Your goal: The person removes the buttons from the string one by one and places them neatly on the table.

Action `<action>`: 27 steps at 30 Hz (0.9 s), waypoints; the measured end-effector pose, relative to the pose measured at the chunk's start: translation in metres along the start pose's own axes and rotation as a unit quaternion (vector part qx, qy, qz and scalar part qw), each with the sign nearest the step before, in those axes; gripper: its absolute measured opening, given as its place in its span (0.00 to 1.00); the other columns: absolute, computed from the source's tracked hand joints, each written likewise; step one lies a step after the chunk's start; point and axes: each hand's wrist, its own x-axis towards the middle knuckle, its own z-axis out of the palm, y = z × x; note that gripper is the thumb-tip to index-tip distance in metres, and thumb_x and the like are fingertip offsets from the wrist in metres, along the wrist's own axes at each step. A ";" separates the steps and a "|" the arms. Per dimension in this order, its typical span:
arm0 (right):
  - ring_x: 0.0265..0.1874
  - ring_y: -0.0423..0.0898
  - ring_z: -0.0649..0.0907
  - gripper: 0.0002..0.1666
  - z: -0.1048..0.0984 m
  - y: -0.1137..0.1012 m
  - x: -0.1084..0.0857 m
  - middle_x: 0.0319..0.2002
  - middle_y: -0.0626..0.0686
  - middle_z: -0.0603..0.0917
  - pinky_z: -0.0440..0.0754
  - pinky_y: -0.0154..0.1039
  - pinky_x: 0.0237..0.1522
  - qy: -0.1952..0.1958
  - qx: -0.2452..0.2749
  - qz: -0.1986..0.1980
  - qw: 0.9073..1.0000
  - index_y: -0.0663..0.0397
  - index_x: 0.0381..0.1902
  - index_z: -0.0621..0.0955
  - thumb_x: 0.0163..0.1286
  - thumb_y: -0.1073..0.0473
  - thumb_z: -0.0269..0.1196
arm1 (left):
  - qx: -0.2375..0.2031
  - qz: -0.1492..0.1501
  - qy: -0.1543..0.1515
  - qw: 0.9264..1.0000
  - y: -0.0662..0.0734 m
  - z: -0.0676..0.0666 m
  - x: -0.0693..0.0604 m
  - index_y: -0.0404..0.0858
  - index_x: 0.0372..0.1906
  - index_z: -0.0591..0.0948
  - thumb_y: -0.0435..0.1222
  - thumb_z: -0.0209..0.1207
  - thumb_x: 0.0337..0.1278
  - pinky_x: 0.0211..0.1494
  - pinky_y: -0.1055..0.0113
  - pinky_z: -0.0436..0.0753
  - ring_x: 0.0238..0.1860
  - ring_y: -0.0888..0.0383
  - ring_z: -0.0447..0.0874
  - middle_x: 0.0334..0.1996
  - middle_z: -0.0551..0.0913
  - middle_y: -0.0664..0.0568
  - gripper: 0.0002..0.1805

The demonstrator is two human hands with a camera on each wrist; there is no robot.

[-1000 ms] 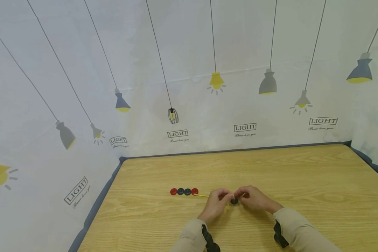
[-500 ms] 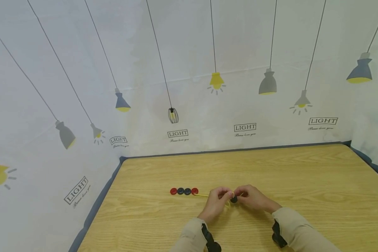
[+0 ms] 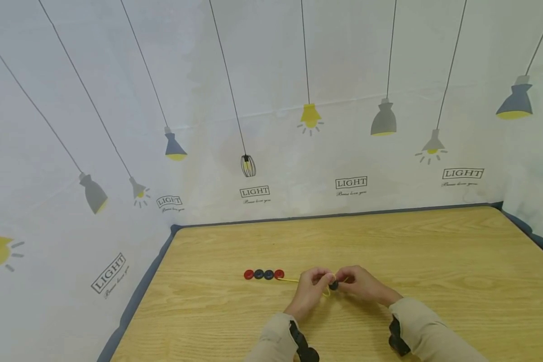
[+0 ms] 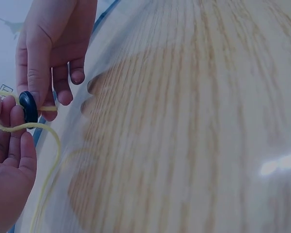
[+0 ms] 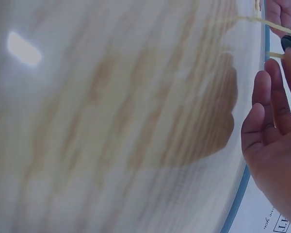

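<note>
Between both hands is a dark round button point(image 3: 334, 285), tilted on edge, with a yellow cord point(image 4: 51, 141) running through it. My right hand point(image 3: 364, 284) pinches this button between thumb and finger; a short cord end point(image 4: 48, 108) sticks out on its side. My left hand point(image 3: 308, 292) pinches the cord close to the button's other face. From under the left hand the cord runs left to a red button point(image 3: 279, 274) at the end of a flat row. Two dark buttons point(image 3: 264, 274) and another red button point(image 3: 249, 274) make up the rest of the row.
The wooden table point(image 3: 208, 322) has a glossy, reflective top. Behind it and at the sides hangs a pale cloth point(image 3: 289, 151) printed with lamps, meeting the table at a dark blue edge point(image 3: 289, 218). Dark wrist devices point(image 3: 305, 347) sit at both cuffs.
The dark button has risen slightly and shifted a little left between the hands. A yellow cord end now shows past the right fingers, and the loop below the left hand is plainer.
</note>
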 end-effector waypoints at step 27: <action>0.32 0.49 0.79 0.07 -0.009 -0.007 -0.006 0.32 0.53 0.79 0.76 0.34 0.33 0.018 0.016 0.034 0.999 0.62 0.35 0.77 0.64 0.62 0.56 | 0.022 -0.012 0.027 0.999 -0.039 -0.008 0.009 0.33 0.38 0.80 0.37 0.60 0.50 0.36 0.73 0.74 0.32 0.65 0.74 0.33 0.80 0.53 0.12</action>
